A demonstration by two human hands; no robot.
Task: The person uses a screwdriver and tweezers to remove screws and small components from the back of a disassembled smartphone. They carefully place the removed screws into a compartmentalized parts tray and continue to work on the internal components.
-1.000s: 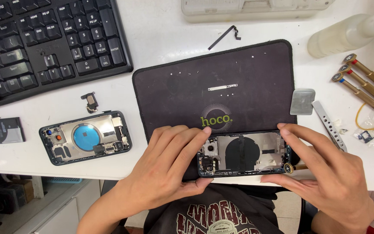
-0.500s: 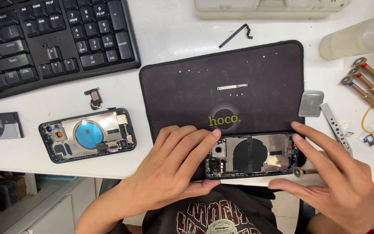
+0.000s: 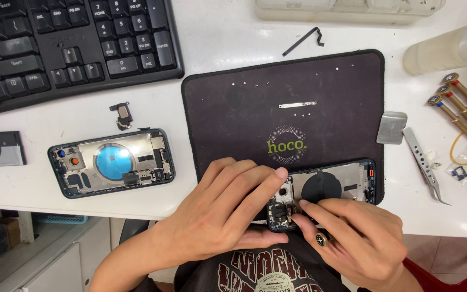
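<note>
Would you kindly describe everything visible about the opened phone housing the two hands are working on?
The opened phone housing is a dark-framed rear shell lying flat, inside up, at the near edge of the black work mat. A dark round coil sits mid-shell, with small components around the camera end. The left hand covers and steadies that end; the right hand rests fingertips on its near edge. No screen is fitted.

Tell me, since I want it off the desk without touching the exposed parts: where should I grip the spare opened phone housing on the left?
Probably by the two long edges of the spare phone housing, coming from above: it lies flat, open side up, with bare desk along both.
</note>
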